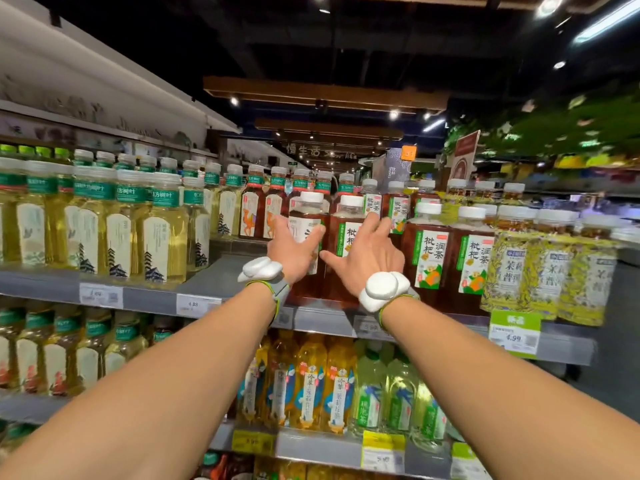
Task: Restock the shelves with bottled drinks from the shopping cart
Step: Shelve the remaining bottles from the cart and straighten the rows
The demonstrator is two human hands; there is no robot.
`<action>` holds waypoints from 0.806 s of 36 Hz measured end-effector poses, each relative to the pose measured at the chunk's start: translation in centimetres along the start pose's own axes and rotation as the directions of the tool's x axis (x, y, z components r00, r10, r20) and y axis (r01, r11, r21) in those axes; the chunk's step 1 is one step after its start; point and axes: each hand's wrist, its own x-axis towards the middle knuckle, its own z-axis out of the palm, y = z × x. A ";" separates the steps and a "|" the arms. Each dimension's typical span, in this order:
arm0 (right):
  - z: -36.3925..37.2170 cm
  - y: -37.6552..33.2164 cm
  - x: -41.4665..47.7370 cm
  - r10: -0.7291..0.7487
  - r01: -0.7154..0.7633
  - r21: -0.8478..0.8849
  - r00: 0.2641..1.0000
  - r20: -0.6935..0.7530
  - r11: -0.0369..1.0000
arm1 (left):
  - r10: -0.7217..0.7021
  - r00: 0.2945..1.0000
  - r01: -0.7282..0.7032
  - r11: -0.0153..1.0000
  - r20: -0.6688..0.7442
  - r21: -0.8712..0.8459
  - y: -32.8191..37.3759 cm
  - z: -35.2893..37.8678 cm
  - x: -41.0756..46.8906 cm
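My two forearms run up from the bottom of the frame to the grey shelf [156, 299] at mid-height. My left hand [294, 249] grips the left loquat tea bottle [306, 216], thumb across its label, fingers wrapped round its side. My right hand [369, 259] lies flat on the right loquat tea bottle [346, 223], fingers spread wide. Both bottles stand upright, side by side, at the shelf's front edge, centre frame. Pale green tea bottles [162, 233] fill the shelf further left.

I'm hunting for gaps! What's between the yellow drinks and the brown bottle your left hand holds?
Just bare grey shelf at the front, seen in the head view.
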 end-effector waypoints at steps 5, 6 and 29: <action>-2.1 2.3 0.3 -0.032 0.035 -0.169 0.999 0.022 0.985 | -0.013 0.999 0.014 0.999 0.044 -0.030 0.8 2.2 -0.9; -2.4 2.7 0.4 -0.034 0.039 -0.192 0.999 0.027 0.981 | -0.016 0.999 0.017 0.999 0.051 -0.030 0.9 2.6 -1.1; -3.2 5.2 -0.4 -0.074 0.073 -0.244 0.997 0.002 0.967 | -0.003 0.986 0.007 1.000 0.166 -0.027 1.5 3.6 -1.6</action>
